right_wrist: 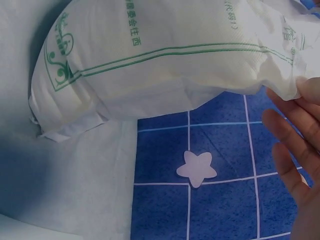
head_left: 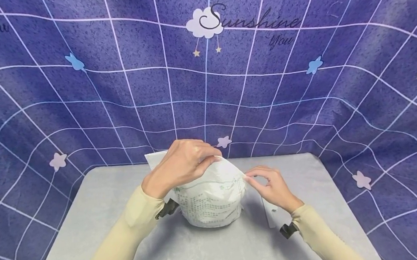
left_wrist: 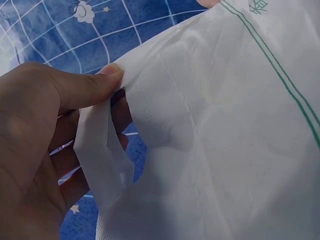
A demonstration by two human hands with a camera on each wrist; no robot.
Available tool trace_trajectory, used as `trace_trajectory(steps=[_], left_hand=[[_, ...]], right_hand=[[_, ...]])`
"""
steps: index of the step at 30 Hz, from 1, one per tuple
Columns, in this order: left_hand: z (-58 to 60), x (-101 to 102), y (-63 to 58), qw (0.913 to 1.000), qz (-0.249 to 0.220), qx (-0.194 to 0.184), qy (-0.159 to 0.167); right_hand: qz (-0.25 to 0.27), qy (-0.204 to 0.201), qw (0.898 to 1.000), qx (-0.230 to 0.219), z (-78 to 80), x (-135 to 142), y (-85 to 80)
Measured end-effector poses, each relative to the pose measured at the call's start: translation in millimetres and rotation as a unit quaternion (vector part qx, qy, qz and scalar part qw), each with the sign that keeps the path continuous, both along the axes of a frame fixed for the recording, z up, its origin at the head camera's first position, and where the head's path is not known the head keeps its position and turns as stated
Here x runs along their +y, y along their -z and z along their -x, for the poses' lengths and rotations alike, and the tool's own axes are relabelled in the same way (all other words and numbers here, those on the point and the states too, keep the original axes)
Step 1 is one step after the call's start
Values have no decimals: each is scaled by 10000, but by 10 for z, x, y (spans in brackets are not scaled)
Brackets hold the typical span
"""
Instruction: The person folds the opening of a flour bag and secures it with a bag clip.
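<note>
A white bag (head_left: 210, 206) with green lines and printed characters stands full and rounded on the table. My left hand (head_left: 183, 164) pinches its top edge between thumb and fingers. In the left wrist view, a strip of the bag's cut-out handle (left_wrist: 95, 155) runs past the fingers of that hand. My right hand (head_left: 271, 185) pinches the bag's upper right corner with thumb and index finger; its other fingers are loosely bent in the right wrist view. What fills the bag is hidden.
The bag stands on a grey-white table (head_left: 191, 259). Below the right hand lies a flat white piece (head_left: 270, 214) with a small green mark, partly covered by that hand. A blue-purple curtain (head_left: 143, 90) with a grid, stars and clouds hangs behind and at both sides.
</note>
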State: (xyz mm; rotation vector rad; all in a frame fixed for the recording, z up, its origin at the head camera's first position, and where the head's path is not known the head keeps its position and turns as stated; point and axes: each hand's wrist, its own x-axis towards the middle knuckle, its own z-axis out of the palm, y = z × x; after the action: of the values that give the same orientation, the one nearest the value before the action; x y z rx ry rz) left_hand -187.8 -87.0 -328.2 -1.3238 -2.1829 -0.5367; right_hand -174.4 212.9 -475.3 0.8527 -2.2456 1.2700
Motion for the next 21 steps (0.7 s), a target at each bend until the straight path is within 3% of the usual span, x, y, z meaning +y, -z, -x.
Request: trace_trajectory(steps=[13,21], left_hand=[[-25,10,-4,9998,98,-170,-99],[-77,61,-52,9985,349,-175,-374]], right_hand=[[243,-15,9997,39,-9,-46,8],[191,3,9998,89,-11,-53,-11]])
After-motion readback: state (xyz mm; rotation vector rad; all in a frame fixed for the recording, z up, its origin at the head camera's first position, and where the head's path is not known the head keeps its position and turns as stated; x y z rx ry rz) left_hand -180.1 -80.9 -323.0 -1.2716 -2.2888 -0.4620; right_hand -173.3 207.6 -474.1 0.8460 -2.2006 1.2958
